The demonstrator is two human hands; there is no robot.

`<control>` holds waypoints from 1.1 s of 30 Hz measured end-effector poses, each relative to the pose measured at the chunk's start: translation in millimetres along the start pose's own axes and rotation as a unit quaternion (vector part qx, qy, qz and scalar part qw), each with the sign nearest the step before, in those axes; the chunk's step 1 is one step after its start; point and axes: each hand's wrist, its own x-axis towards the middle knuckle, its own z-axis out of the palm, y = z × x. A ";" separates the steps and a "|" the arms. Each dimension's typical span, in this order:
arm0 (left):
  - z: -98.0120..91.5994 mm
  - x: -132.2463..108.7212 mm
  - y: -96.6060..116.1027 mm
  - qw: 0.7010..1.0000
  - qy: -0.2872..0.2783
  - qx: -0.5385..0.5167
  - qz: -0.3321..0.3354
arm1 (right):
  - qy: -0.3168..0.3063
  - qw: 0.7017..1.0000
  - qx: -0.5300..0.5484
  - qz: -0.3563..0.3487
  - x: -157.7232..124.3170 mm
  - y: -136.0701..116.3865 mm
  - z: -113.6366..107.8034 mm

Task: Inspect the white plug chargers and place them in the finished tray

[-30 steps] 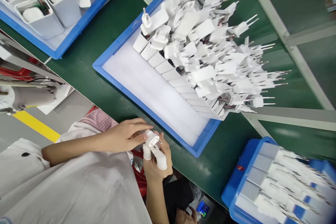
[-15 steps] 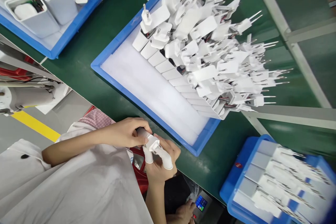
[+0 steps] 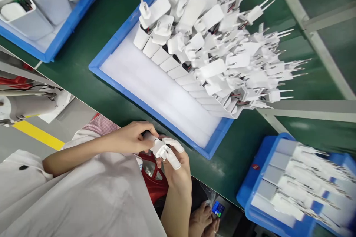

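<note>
A white plug adapter with a two-pin end is held between my hands, low over the table's near edge. My left hand closes around its box-shaped rear part, thumb and fingers on either side. On the plug end is my right hand, its fingers bent around it; two of them wear white finger covers. Part of the adapter is hidden by the fingers. Just beyond my hands stands a blue-rimmed tray with white foam lining. Many white plug adapters are packed upright in rows in its far part.
Another blue tray at upper left carries open white housings with wires. At lower right, a blue bin holds more white plug parts. Below the table edge are a red stool, another person's hand and a lit keypad.
My right hand has rolled around the plug end, its covered fingers shifting upward. The adapter has turned slightly, while my left hand keeps its hold. The whole view has shifted a little.
</note>
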 end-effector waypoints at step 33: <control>6.9 -6.4 9.2 1.000 0.009 0.015 -0.008 | 0.010 0.998 0.014 0.054 -21.4 -20.4 7.6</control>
